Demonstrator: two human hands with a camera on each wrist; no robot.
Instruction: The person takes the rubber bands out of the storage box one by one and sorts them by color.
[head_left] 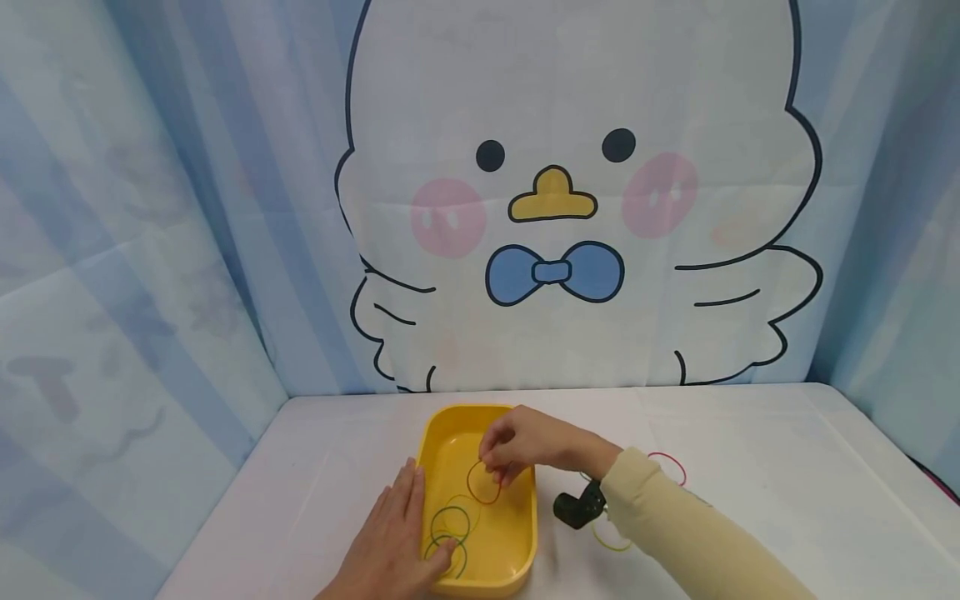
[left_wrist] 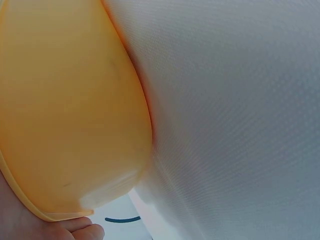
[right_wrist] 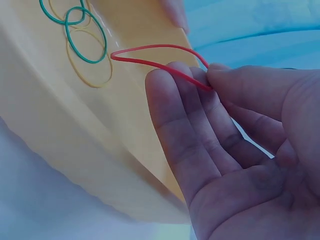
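Observation:
My right hand (head_left: 517, 442) is over the yellow tray (head_left: 517, 575) and pinches a red rubber band (right_wrist: 160, 46) between thumb and fingertips, the loop hanging down. Beneath it, toward the near left of the tray, lie several loose bands: green rubber bands (right_wrist: 106, 42) overlap yellow rubber bands (right_wrist: 97, 87). Along the tray's left side rests my left hand (head_left: 393, 533), fingers straight against the rim and thumb reaching over the inside. In the left wrist view, the tray's outer wall (left_wrist: 75, 110) fills the left part, with fingertips at its rim.
On the white table (head_left: 787, 500), right of the tray, lie a red rubber band (head_left: 684, 471) and a yellow rubber band (head_left: 609, 547), both partly covered by my right arm. A black device (head_left: 577, 508) sits under that wrist. Behind hangs a cloth (head_left: 555, 333) with a cartoon bird.

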